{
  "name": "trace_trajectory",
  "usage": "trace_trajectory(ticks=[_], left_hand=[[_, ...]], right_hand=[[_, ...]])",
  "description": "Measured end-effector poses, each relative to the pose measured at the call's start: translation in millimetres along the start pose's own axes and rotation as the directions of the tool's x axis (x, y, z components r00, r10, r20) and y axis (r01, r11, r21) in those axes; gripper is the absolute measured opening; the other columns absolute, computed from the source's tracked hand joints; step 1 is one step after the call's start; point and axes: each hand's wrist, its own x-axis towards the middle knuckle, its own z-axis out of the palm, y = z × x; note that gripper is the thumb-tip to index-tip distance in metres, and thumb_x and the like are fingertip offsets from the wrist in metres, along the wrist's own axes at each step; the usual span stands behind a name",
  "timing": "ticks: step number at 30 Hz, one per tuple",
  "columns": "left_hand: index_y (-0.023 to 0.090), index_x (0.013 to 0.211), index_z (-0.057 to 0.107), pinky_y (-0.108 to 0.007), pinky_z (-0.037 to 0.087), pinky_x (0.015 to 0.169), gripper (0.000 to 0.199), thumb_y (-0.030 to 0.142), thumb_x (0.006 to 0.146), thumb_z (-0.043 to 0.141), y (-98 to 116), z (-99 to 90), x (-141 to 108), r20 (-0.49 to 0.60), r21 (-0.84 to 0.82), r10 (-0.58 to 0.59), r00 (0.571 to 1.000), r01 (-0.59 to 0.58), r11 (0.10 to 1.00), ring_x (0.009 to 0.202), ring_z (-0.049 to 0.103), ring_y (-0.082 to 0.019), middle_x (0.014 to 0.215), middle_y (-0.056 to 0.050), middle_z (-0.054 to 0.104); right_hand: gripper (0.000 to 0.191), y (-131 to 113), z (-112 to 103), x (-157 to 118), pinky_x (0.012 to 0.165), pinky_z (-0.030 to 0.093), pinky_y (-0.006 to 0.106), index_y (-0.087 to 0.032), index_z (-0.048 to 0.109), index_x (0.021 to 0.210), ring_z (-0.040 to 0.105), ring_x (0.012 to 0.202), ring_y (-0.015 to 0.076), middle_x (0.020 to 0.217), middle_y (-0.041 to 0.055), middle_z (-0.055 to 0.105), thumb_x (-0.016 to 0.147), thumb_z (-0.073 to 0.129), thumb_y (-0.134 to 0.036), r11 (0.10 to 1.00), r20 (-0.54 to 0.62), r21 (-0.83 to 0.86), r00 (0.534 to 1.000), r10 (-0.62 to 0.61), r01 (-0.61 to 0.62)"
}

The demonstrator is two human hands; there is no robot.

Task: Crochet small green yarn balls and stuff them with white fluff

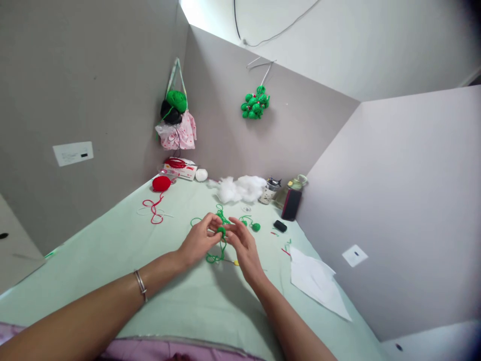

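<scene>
A pale green table fills the corner between grey partition walls, and on the wall behind its far edge hang a fabric bag stuffed with green and black yarn and a cluster of small green crocheted balls. A white paper sheet lies along the table's right edge, and a heap of white stuffing sits at the far edge beside a small jar and a dark red case. Near the far left corner rest a red yarn ball and a loose red strand. Toward the middle of the table the left hand and the right hand meet, fingertips of both pressed together in a pinch on a small green crocheted ball. From it a green yarn strand hangs down to the cloth and loops there, its long run going from the far edge toward the near one. A second green ball lies just beyond the right hand, a small black object further right. The fingers hide most of the held ball, and a yellow tip under the right hand is too small to name.
</scene>
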Motion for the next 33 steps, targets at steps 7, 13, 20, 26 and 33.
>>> trace_trajectory(ticks=[7,13,20,26,33], left_hand=[[0.022,0.092,0.057,-0.031,0.046,0.076,0.014,0.016,0.08,0.061,-3.5,-4.6,-2.4,-0.018,0.137,0.064,0.998,-0.061,0.989,0.078,0.06,-0.018,0.084,0.001,0.063],[0.022,0.087,0.058,-0.031,0.045,0.077,0.015,0.011,0.078,0.055,-9.4,-8.3,3.1,0.011,0.138,0.071,0.997,-0.072,0.988,0.077,0.06,-0.017,0.085,0.0,0.067],[0.02,0.087,0.056,-0.028,0.047,0.069,0.007,0.023,0.083,0.052,-3.1,-10.6,4.9,0.087,0.008,0.052,0.995,-0.053,0.999,0.07,0.06,-0.016,0.078,0.0,0.063],[0.021,0.087,0.053,-0.027,0.045,0.069,0.009,0.017,0.079,0.053,-10.2,-22.3,10.0,0.102,0.049,0.036,0.994,-0.041,0.998,0.071,0.058,-0.015,0.075,0.003,0.059],[0.022,0.077,0.059,-0.027,0.042,0.07,0.019,0.006,0.068,0.054,-37.3,-38.0,15.6,0.146,0.232,0.034,0.989,-0.067,0.97,0.072,0.052,-0.017,0.079,0.001,0.06]], right_hand=[[0.042,-2.7,1.2,-1.0,0.048,0.035,0.024,-0.017,0.068,0.081,0.04,0.044,0.0099,0.051,-0.0046,0.05,0.093,0.058,-0.056,0.973,0.258,-0.148,0.943,0.21,-0.177],[0.04,6.2,1.3,3.6,0.049,0.029,0.025,-0.02,0.063,0.073,0.033,0.045,0.0103,0.047,-0.0068,0.038,0.092,0.054,-0.054,0.972,0.145,-0.21,0.98,0.139,-0.107],[0.044,2.6,4.8,2.0,0.047,0.033,0.023,-0.017,0.066,0.078,0.034,0.041,0.0092,0.043,-0.0067,0.044,0.095,0.05,-0.054,0.966,0.209,-0.246,0.968,0.138,-0.084],[0.054,4.6,-4.9,23.2,0.06,0.051,0.027,-0.016,0.071,0.079,0.06,0.059,0.0149,0.063,0.0027,0.067,0.096,0.047,-0.061,0.935,0.328,-0.356,0.938,0.108,0.016],[0.028,21.4,-20.4,143.2,0.096,0.053,0.043,-0.016,0.071,0.111,0.068,0.105,0.0246,0.111,0.0111,0.073,0.095,0.066,-0.038,0.743,0.094,-0.669,0.995,0.044,0.03]])
